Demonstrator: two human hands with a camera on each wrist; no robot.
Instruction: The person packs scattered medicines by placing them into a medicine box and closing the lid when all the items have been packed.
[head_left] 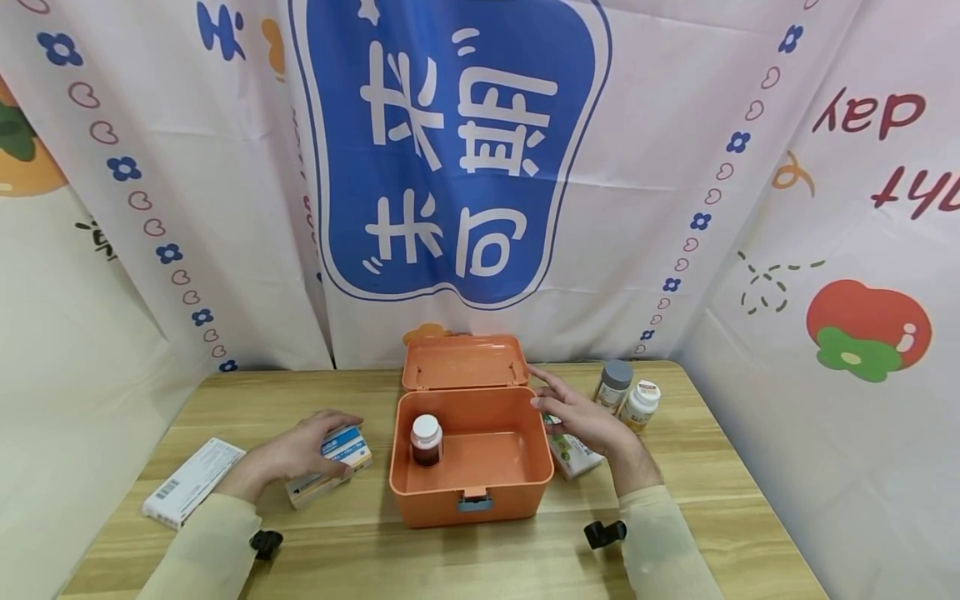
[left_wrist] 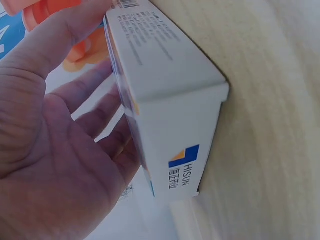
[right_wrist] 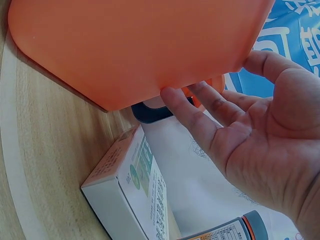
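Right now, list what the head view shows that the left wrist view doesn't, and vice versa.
Only the head view shows the right hand, the white-capped bottle inside the orange case, and the leftmost white box.

Only the left wrist view: legible HISUN lettering on the medicine box.

Both: the left hand, that box, and the tabletop.

Bright, even head view, soft faint shadows on the table (head_left: 420,567), both wrist views hazier

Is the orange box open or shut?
Open. The orange box has its lid tipped back behind it, and you can see a bottle standing inside.
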